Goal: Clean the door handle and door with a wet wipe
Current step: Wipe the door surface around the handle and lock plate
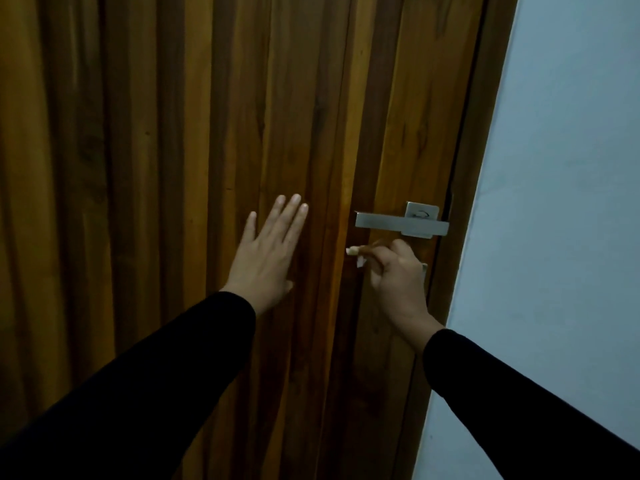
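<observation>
A brown wooden door (173, 150) with vertical grooves fills most of the view. Its square silver lever handle (398, 225) sits near the right edge and points left. My left hand (268, 254) lies flat against the door, left of the handle, fingers apart and holding nothing. My right hand (398, 275) is curled just below the handle. Small pale bits of a wet wipe (354, 251) stick out past its fingertips; most of the wipe is hidden inside the hand. A metal plate below the handle is largely covered by this hand.
The brown door frame (460, 237) runs along the door's right edge. A pale blue wall (554, 202) lies to the right of it. Both of my arms wear black sleeves.
</observation>
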The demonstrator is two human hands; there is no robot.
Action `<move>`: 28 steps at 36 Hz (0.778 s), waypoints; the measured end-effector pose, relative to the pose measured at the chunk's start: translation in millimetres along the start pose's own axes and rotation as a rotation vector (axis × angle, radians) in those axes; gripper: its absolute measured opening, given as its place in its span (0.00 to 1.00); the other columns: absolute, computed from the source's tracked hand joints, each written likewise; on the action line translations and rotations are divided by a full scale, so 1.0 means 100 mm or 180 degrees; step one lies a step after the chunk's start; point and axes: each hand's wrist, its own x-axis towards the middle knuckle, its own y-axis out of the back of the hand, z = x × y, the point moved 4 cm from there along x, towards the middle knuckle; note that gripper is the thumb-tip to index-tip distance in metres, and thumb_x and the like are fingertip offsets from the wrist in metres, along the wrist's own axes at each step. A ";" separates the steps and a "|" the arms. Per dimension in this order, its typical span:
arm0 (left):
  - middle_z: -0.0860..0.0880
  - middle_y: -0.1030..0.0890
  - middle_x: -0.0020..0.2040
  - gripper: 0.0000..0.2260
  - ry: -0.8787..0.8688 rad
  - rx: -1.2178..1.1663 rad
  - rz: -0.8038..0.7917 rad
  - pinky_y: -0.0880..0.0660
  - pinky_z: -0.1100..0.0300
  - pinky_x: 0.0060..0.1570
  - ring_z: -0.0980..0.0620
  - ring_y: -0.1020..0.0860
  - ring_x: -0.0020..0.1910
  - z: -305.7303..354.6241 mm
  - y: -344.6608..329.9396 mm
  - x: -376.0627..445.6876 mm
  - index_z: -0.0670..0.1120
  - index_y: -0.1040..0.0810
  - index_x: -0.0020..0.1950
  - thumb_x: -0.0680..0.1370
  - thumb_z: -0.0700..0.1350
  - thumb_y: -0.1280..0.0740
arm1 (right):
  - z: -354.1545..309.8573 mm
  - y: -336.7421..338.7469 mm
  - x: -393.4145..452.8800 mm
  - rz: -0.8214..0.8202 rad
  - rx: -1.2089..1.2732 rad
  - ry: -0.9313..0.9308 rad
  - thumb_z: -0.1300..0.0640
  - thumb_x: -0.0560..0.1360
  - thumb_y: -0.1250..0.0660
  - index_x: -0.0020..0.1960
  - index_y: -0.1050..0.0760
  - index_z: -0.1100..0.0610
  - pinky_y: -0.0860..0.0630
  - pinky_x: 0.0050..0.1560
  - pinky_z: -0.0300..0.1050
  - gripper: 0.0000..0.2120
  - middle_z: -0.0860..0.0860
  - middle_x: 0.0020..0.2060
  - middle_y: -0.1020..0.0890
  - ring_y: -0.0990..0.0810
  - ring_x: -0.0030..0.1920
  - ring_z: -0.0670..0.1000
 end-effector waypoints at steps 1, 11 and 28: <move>0.46 0.73 0.74 0.56 -0.0033 0.0062 -0.0017 0.62 0.44 0.70 0.46 0.69 0.73 0.05 0.00 0.04 0.46 0.73 0.73 0.70 0.57 0.28 | -0.01 -0.02 0.03 0.0035 0.0083 -0.0103 0.64 0.75 0.36 0.52 0.21 0.62 0.28 0.48 0.42 0.08 0.56 0.48 0.23 0.26 0.49 0.51; 0.42 0.76 0.71 0.63 0.0028 0.0343 -0.0200 0.61 0.45 0.72 0.42 0.74 0.70 0.21 -0.12 0.27 0.43 0.76 0.71 0.65 0.57 0.24 | 0.00 -0.14 0.19 0.0205 0.0114 -0.0679 0.62 0.79 0.41 0.51 0.22 0.61 0.37 0.49 0.34 0.10 0.54 0.49 0.24 0.31 0.47 0.45; 0.42 0.77 0.71 0.61 -0.0076 0.0305 -0.0210 0.53 0.43 0.73 0.42 0.75 0.69 0.19 -0.17 0.28 0.46 0.73 0.73 0.65 0.56 0.24 | 0.06 -0.35 -0.04 -0.0127 -0.1219 0.0776 0.65 0.67 0.30 0.36 0.20 0.60 0.25 0.35 0.50 0.03 0.56 0.34 0.20 0.22 0.42 0.59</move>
